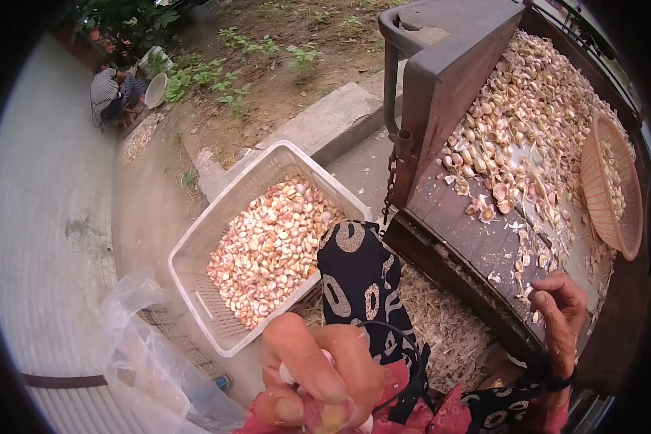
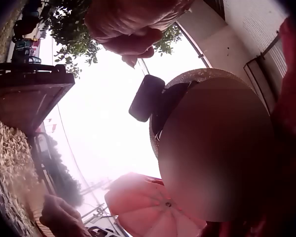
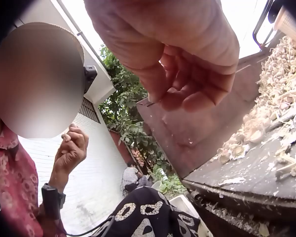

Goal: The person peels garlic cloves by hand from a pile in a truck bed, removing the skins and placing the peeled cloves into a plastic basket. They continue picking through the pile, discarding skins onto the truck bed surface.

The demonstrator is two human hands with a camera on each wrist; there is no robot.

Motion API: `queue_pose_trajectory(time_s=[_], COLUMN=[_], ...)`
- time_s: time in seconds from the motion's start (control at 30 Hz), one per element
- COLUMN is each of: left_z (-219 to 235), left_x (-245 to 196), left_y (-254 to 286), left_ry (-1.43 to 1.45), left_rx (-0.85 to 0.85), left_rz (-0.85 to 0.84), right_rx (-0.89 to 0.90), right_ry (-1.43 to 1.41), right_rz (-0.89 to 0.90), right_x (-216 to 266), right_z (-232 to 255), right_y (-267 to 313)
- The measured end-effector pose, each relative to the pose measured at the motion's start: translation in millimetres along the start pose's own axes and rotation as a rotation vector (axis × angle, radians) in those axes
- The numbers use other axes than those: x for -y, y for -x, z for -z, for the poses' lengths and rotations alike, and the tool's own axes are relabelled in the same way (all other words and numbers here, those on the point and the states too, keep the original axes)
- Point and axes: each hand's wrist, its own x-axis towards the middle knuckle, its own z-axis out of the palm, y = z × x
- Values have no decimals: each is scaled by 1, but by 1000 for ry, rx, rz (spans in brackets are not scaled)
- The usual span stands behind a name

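Observation:
Close under the head camera, my left hand curls its fingers and thumb round a pale garlic clove, mostly hidden by the fingers. The right wrist view shows the same clove at its fingertips. Over the near edge of the cart bed, my right hand has bent fingers, thumb close to forefinger. In the right wrist view its fingertips pinch a thin dark sliver. Beyond that hand lies a heap of garlic cloves and skins. A white plastic crate of loose cloves stands left of the knee.
An orange basket with cloves leans on the heap. The cart's raised side panel and chain stand beyond the knee. A clear plastic bag lies by the crate. Another person sits far left by a low wall.

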Motion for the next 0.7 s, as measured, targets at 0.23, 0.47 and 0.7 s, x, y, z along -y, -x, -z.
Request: queue_pose_trajectory(time_s=[0.23, 0.47, 0.7], left_z=[194, 188, 44], left_x=[-78, -59, 74], left_y=[33, 6, -71], left_ry=[-1133, -946, -666], left_rx=[-963, -931, -384], left_rz=[-233, -255, 227], right_rx=[-205, -463, -194], right_ry=[14, 264, 1028], right_rz=[7, -1, 290], right_x=[-18, -80, -131], right_z=[55, 141, 144], right_y=[-30, -95, -138])
